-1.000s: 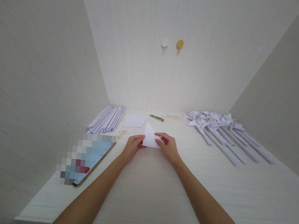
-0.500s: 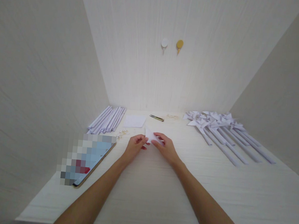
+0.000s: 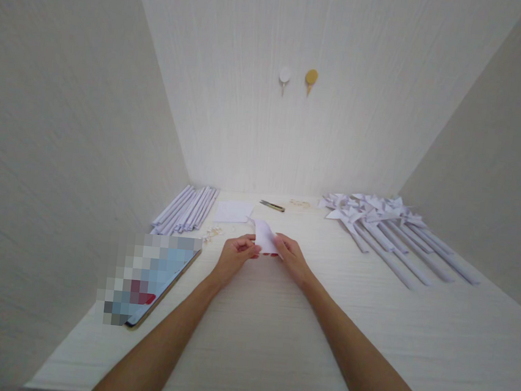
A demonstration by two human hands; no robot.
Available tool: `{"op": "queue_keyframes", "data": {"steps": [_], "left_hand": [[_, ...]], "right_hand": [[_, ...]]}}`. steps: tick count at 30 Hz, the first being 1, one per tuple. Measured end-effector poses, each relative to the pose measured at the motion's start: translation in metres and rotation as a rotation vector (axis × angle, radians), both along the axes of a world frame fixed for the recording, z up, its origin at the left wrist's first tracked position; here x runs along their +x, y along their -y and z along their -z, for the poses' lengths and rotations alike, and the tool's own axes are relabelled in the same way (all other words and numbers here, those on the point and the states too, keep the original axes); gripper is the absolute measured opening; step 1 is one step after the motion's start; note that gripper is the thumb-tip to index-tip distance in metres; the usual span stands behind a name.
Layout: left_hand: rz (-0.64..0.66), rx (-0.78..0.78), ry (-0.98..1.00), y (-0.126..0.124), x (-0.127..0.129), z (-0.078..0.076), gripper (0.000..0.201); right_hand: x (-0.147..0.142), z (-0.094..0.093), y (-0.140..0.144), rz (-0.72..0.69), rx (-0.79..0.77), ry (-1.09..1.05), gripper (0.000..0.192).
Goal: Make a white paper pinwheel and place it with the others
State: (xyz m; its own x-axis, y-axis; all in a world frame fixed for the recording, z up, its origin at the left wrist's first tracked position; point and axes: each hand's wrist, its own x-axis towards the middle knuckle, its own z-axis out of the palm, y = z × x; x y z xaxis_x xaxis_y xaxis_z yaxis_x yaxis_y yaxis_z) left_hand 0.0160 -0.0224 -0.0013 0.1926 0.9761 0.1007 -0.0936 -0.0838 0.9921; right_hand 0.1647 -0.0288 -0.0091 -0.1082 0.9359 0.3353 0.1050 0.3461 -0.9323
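Note:
Between my two hands is a small white sheet of paper [image 3: 265, 238], with its upper left edge curling up. My left hand [image 3: 239, 253] is closed on the paper's lower left edge. On the other side my right hand [image 3: 290, 255] pinches the right edge. Fingertips show beneath the paper's lower edge. Just beyond the hands lies a flat stack of white paper [image 3: 234, 212], and to its right a pair of thread snips [image 3: 272, 206].
Rolled white paper sticks [image 3: 186, 208] lie at the left. Nearer is a phone [image 3: 154, 287], its screen blurred out. Small pale pieces [image 3: 213, 234] lie beside it. Paper pinwheels [image 3: 374, 212] on sticks are heaped at the right. Two hooks [image 3: 311, 77] hang on the back wall.
The paper was folded into a triangular shape between the hands; now it is opened out into a broader piece. My right hand has shifted slightly along its right edge.

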Motion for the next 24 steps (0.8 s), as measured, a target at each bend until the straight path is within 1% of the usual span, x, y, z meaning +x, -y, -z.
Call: {"op": "queue_keyframes", "data": {"steps": [4, 9, 13, 17, 20, 24], "left_hand": [[-0.027, -0.039, 0.003, 0.002, 0.002, -0.001, 0.032], [0.011, -0.061, 0.027, 0.002, 0.001, -0.001, 0.032], [-0.03, -0.068, 0.009, -0.001, 0.001, 0.001, 0.032], [-0.071, -0.073, -0.009, -0.003, 0.001, 0.003, 0.032], [-0.046, -0.066, -0.033, -0.005, 0.0, 0.005, 0.032], [0.003, -0.034, -0.041, -0.007, -0.002, 0.006, 0.032]], "right_hand": [[0.004, 0.002, -0.003, 0.147, -0.013, -0.039, 0.045], [0.008, 0.014, -0.01, 0.243, -0.102, -0.16, 0.046], [0.008, 0.019, -0.015, 0.272, -0.211, -0.35, 0.044], [0.008, 0.015, -0.014, 0.272, -0.316, -0.572, 0.04], [0.007, 0.011, -0.013, 0.285, -0.337, -0.671, 0.034], [0.006, 0.006, -0.011, 0.3, -0.369, -0.729, 0.028]]}}
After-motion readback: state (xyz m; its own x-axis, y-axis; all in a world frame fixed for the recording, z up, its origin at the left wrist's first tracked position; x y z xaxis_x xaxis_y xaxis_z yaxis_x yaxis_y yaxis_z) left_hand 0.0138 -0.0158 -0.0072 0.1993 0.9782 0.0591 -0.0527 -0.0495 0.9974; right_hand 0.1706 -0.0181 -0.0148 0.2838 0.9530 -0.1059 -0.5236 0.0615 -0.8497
